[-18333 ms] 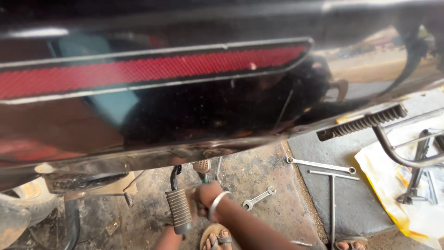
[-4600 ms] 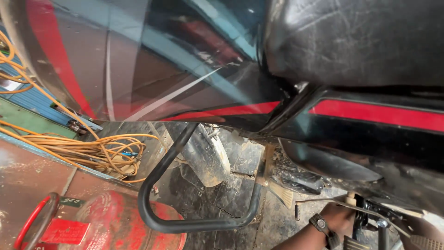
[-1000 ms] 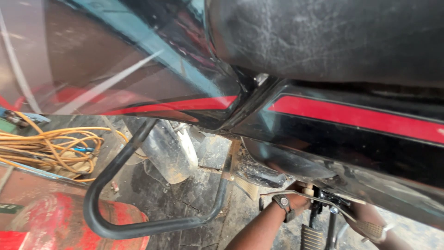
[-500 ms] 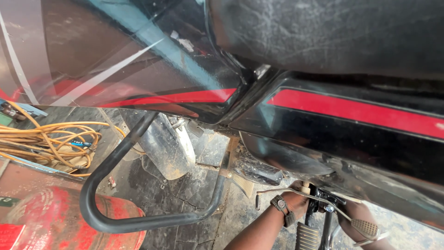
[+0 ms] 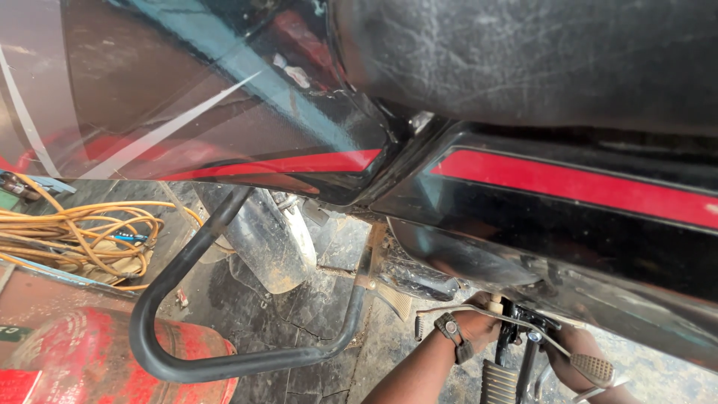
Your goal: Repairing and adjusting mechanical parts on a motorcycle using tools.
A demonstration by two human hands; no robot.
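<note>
1. Both hands work low in the lower right of the frame, under the motorcycle's black side panel (image 5: 568, 247). Compared with half a second ago, the view has shifted slightly and the hands sit a little further left; they stay at the same spot by the pedals.
2. The left hand (image 5: 479, 323), with a watch (image 5: 447, 328) on its wrist, reaches up behind a thin metal lever (image 5: 486, 314); its fingers are hidden, so I cannot tell what it grips.
3. The right hand (image 5: 572, 352) lies just behind the lever's ribbed foot peg (image 5: 592, 368); its grip is also hidden.
4. The lever is slim, silver and bent, crossing in front of both hands.
5. A black footrest (image 5: 497, 381) stands between the forearms.
6. Further left, a black crash bar (image 5: 187, 344) loops over the cracked floor (image 5: 299, 314), near a red cylinder (image 5: 82, 359) and coiled orange cable (image 5: 82, 239).
</note>
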